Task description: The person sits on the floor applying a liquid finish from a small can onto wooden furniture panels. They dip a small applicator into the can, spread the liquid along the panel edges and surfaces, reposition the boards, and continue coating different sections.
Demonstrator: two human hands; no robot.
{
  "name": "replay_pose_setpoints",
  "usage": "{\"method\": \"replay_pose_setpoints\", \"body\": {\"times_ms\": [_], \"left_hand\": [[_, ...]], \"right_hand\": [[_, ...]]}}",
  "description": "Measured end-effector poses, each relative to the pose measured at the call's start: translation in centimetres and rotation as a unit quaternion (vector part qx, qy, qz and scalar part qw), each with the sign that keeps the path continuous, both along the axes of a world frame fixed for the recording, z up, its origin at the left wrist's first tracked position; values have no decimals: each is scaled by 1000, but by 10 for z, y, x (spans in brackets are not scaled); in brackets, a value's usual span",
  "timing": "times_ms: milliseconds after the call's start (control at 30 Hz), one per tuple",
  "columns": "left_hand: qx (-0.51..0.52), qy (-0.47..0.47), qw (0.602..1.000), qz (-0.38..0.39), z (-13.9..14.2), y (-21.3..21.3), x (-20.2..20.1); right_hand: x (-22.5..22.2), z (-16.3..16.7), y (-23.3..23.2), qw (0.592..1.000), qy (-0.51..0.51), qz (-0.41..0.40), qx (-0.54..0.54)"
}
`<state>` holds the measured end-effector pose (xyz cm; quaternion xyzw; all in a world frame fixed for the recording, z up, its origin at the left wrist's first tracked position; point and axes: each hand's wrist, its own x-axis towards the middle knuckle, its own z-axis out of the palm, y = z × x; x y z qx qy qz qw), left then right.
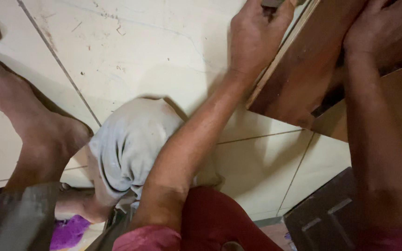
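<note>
Gripped at its pale edge by the left hand point(253, 35), one brown wooden board point(303, 65) (tilted over the tiled floor point(164, 51)) is pressed flat under the right hand point(380, 25); one grey cloth point(129, 144) is seen below.

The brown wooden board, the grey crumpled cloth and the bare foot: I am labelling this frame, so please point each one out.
Brown wooden board point(303, 69): head view, on its flat face between the hands.
Grey crumpled cloth point(129, 144): head view, on its folded middle.
Bare foot point(29, 116): head view, on its upper side.
</note>
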<state>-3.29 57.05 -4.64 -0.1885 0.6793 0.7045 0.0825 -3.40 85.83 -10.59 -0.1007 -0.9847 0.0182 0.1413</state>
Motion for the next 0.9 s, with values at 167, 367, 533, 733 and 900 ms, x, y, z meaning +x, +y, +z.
{"method": "replay_pose_setpoints", "body": {"times_ms": [167, 367, 533, 733, 900], "left_hand": [[-33, 73, 997, -12, -9, 8, 0], [-42, 137, 990, -5, -16, 16, 7], [-29, 121, 992, -19, -13, 13, 12], [8, 87, 996, -5, 1, 0, 24], [1, 115, 993, -3, 2, 2, 36]], "right_hand": [[3, -4, 4, 997, -45, 0, -58], [6, -10, 8, 997, -5, 49, -57], [7, -7, 7, 1000, -7, 27, 9], [8, -6, 5, 998, -28, 16, -59], [7, -9, 9, 998, -27, 28, -49]]}}
